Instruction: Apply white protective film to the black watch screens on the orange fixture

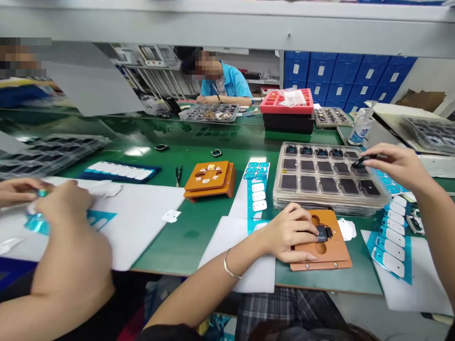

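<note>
My left hand (293,232) lies on an orange fixture (332,253) near the table's front edge, its fingers on a small black device (323,233) seated there. Over the right side of a clear compartment tray (279,189), my right hand (394,161) pinches a small dark part (366,161). The tray holds dark square pieces in its compartments, with several black watch-like cases along its back row. A strip of blue-backed white stickers (259,195) lies left of the tray.
At the left, a co-worker's hands (64,201) handle blue film over a white sheet (142,203). Another orange fixture (209,177) stands mid-table. A sanitizer bottle (360,127) and red bin (286,102) are behind. More stickers (394,237) lie at right. Across the table sits a person (229,83).
</note>
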Demonstrator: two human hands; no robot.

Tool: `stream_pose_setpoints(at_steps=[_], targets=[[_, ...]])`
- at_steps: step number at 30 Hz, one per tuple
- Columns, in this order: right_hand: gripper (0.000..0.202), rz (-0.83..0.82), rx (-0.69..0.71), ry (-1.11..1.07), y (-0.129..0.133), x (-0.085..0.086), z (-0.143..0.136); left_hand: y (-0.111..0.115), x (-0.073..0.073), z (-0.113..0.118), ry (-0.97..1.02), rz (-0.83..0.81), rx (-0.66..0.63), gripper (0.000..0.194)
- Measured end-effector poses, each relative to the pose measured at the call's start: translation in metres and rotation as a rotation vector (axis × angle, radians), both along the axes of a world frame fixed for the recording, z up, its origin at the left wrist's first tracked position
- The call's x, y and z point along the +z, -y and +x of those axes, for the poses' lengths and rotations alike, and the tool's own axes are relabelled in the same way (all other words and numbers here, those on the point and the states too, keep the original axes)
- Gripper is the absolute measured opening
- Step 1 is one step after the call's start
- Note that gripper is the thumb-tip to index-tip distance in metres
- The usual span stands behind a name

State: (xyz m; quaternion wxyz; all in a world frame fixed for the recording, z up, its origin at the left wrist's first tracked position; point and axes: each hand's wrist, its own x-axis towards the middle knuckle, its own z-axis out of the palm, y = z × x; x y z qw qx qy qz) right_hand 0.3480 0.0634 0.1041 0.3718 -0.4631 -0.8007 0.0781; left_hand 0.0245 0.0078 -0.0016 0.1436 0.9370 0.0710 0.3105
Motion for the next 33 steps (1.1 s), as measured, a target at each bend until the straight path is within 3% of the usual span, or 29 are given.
stream_pose_setpoints(at_steps=[3, 6, 10, 14, 18, 23, 33], targets=[[0.026, -0.165, 0.337, 0.047, 0.052, -0.009, -0.038, 0.000, 0.002, -0.001, 0.037, 0.030, -0.009, 0.022], [0.032, -0.329, 0.448, 0.083, 0.077, -0.029, -0.066, -0.001, 0.003, -0.002, 0.045, 0.023, -0.010, 0.020], [0.028, -0.335, 0.374, 0.116, 0.078, -0.051, -0.077, -0.002, 0.004, -0.003, 0.049, 0.033, 0.007, 0.022], [0.019, -0.089, 0.349, 0.163, 0.077, -0.061, -0.078, -0.001, 0.004, -0.004, 0.099, 0.141, 0.008, 0.021], [0.017, 0.088, 0.260, 0.206, 0.089, -0.061, -0.080, 0.001, 0.004, -0.004, 0.125, 0.170, 0.030, 0.021], [0.034, 0.042, 0.183, 0.300, 0.103, -0.052, -0.081, 0.002, 0.005, -0.003, 0.133, 0.191, 0.035, 0.024], [0.018, -0.053, 0.201, 0.291, 0.103, -0.059, -0.082, 0.002, 0.009, -0.004, 0.108, 0.209, 0.041, 0.023]])
